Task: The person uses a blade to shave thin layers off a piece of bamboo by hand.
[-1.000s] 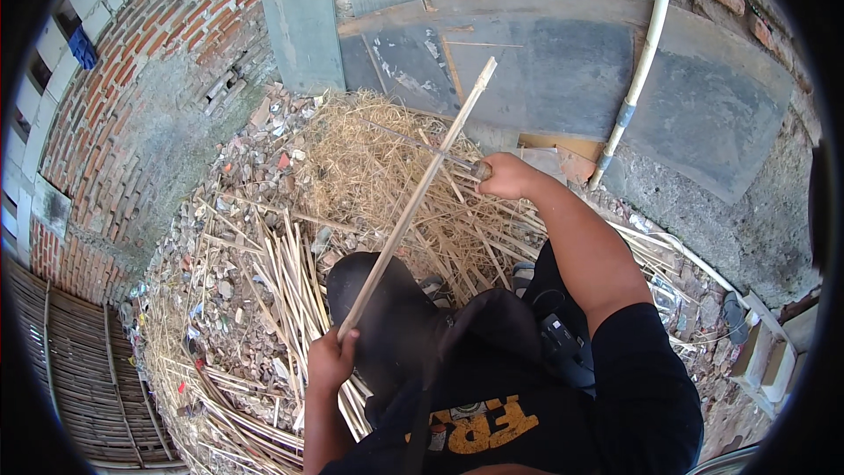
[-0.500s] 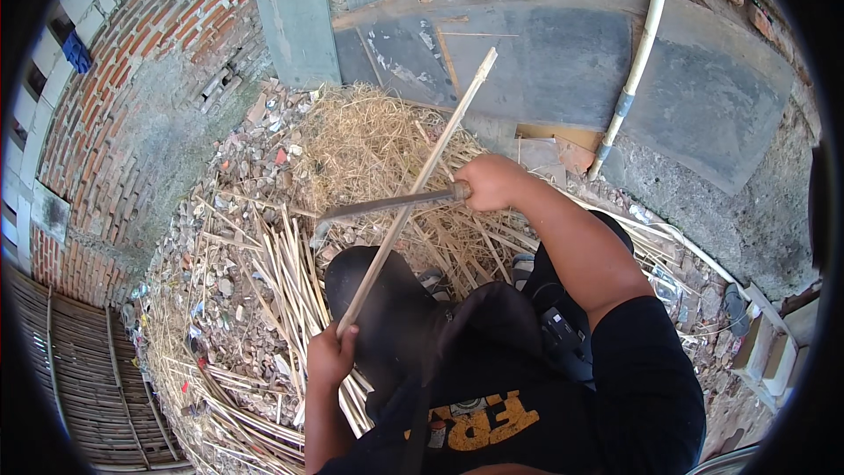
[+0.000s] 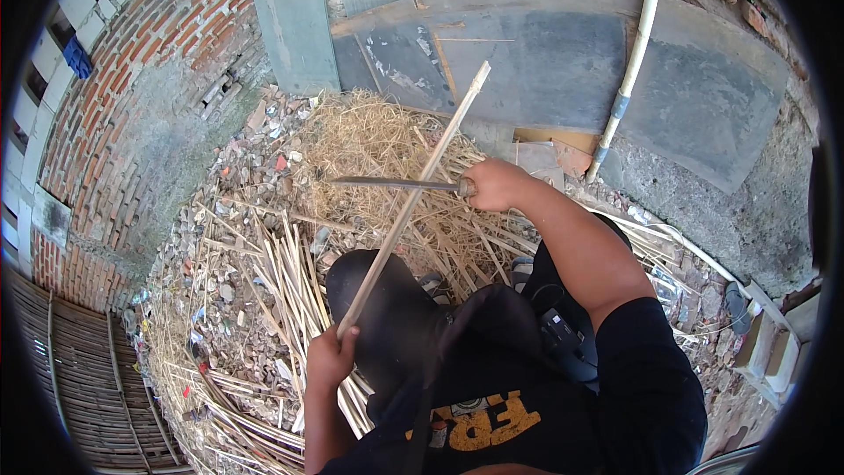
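My left hand (image 3: pixel 332 357) is closed around the lower end of a long pale bamboo strip (image 3: pixel 390 244), beside my left knee. The strip slants up and away to the right, its far end free in the air. In my right hand (image 3: pixel 495 185) is the short handle of a machete (image 3: pixel 374 181), gripped in a fist. Its dark blade points left, roughly level, and crosses the strip near its middle. Whether blade and strip touch I cannot tell.
Many cut bamboo strips (image 3: pixel 294 286) lie on the rubble to my left. Ahead is a heap of straw-like shavings (image 3: pixel 360 136). Grey panels (image 3: pixel 563 57) lean on the far wall behind a white pipe (image 3: pixel 639 57). A brick wall (image 3: pixel 114 132) stands at left.
The machete has turned: its tip has risen, so the blade now lies nearly level with less of its face showing. The strip's far end has dipped slightly; the left hand keeps its place.
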Motion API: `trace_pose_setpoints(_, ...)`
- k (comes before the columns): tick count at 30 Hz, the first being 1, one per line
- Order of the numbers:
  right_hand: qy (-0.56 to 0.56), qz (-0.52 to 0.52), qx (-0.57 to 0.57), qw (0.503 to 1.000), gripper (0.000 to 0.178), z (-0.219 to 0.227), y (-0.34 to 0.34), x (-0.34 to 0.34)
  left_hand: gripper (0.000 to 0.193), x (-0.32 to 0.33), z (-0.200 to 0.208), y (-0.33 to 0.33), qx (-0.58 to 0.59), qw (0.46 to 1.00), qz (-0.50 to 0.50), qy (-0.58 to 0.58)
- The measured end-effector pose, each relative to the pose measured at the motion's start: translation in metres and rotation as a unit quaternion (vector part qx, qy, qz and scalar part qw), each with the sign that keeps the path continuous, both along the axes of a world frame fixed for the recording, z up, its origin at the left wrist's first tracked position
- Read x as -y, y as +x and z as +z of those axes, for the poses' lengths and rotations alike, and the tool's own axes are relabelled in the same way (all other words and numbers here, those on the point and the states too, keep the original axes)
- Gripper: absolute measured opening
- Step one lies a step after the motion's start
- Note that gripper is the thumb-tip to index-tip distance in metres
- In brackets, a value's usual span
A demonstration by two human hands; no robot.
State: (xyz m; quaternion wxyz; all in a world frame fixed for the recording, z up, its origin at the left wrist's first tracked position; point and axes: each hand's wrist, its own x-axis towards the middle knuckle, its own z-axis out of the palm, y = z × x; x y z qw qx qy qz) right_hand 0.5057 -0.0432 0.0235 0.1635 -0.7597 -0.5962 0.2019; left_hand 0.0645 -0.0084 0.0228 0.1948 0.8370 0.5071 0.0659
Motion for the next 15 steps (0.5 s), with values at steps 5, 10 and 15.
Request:
trace_pose_setpoints(5, -0.021, 0.066, 0.066, 0.995, 0.031, 0.022, -0.023, 0.003, 0.041, 0.005, 0.001, 0.001, -0.007, 1.0, -0.005, 0.015)
trace_pose_setpoints(10, 0.004, -0.027, -0.058, 0.998, 0.032, 0.009, 0.009, -0.008, 0.039, 0.002, -0.011, -0.002, 0.008, 0.999, -0.004, 0.046)
trace_pose_setpoints(15, 0.02, -0.041, -0.051, 0.998, 0.032, -0.001, 0.013, -0.006, 0.054, 0.0, -0.004, -0.004, 0.03, 1.0, 0.003, 0.003)
